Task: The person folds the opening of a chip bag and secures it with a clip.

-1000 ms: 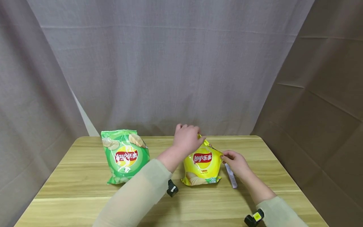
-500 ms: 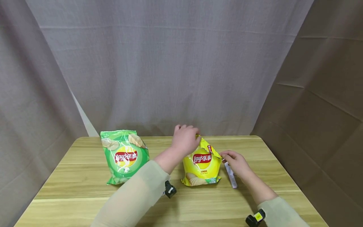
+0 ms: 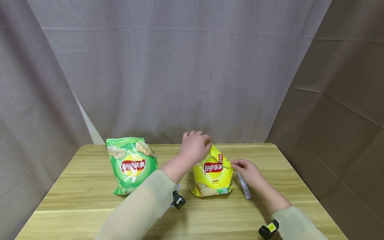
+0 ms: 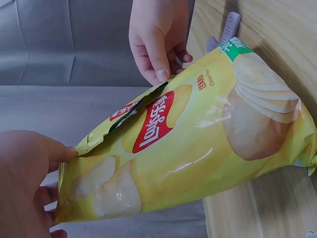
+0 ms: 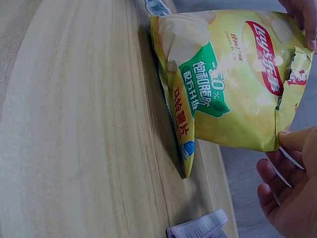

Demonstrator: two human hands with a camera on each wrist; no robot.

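A yellow potato chip bag (image 3: 213,173) stands on the table, leaning back a little. My left hand (image 3: 194,146) grips its upper left corner, thumb on the front in the left wrist view. My right hand (image 3: 248,171) pinches the upper right edge between thumb and fingers. Between the hands, a flap (image 5: 296,79) with a small red label slants along the top. A jagged edge and a dark gap run beneath this flap in the wrist views. Beside the right hand lies a narrow lavender ridged plastic piece (image 3: 244,186), partly hidden; it looks like a clip.
A green chip bag (image 3: 133,166) stands at the left, partly behind my left sleeve. A small blue-and-white object (image 5: 157,7) lies by the yellow bag's left side, mostly hidden in the head view. Curtains (image 3: 186,73) rise behind the wooden table (image 3: 210,220).
The yellow bag's upper flap has turned forward, so its red label shows more. The right hand has drawn slightly left with the edge, and the left hand has moved slightly left.
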